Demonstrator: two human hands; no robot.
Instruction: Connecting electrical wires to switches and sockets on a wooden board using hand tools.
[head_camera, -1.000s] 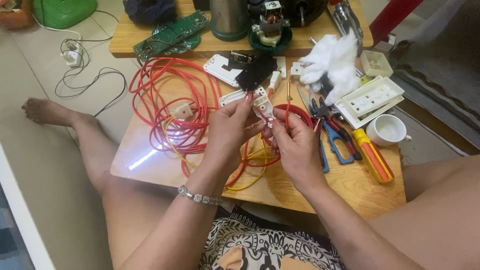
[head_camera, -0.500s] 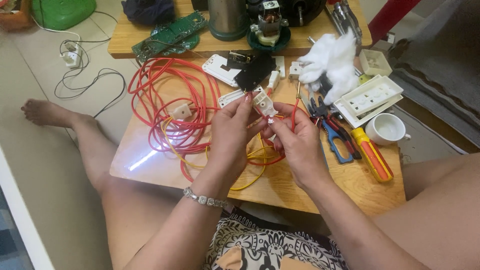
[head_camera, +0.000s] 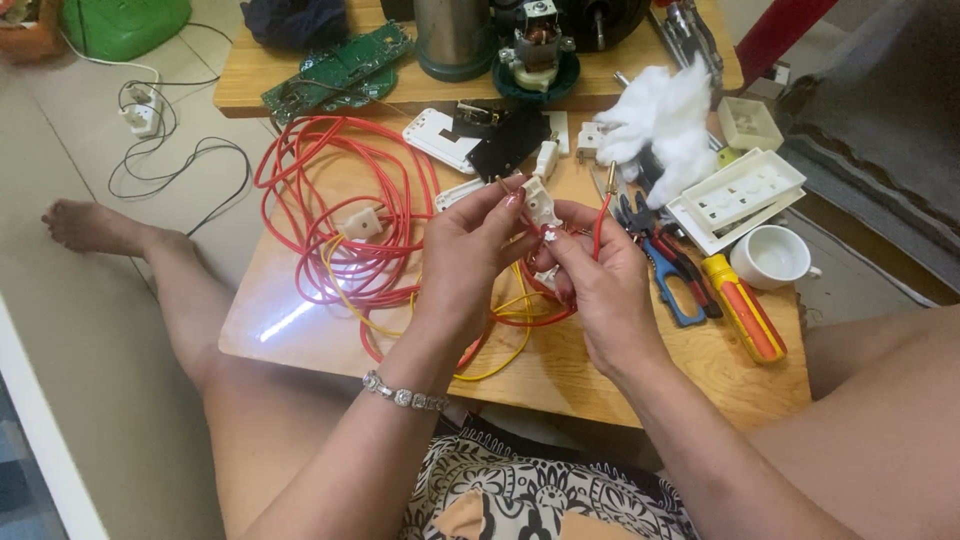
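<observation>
- The left hand (head_camera: 470, 250) and the right hand (head_camera: 598, 280) meet above the middle of the low wooden table (head_camera: 620, 385), fingertips together on one small white plug part (head_camera: 538, 203).
- The left hand pinches that white plug part from its left side, holding it tilted; the right hand's thumb and forefinger close on its lower end from the other side.
- One red wire (head_camera: 600, 215) with a bare brass tip rises beside the right hand's fingers, just right of the plug part; whether the hand grips it I cannot tell.
- One large coil of red cable (head_camera: 330, 200) lies on the table to the left of the hands, with one small white connector (head_camera: 363, 222) on it.
- One yellow wire (head_camera: 500, 345) loops on the table under the hands.
- Right of the hands lie two pliers side by side: one with blue handles (head_camera: 672, 285), one with red handles (head_camera: 690, 270).
- One screwdriver (head_camera: 745, 320) with a yellow and orange handle lies just right of the pliers.
- One white cup (head_camera: 775, 257) stands near the table's right edge, and one white socket plate (head_camera: 740, 195) lies behind it.
- One wad of white cotton (head_camera: 660, 120) sits at the back, and one green circuit board (head_camera: 335, 70) lies on the farther table.
- One silver bracelet (head_camera: 403, 396) circles the left wrist.
</observation>
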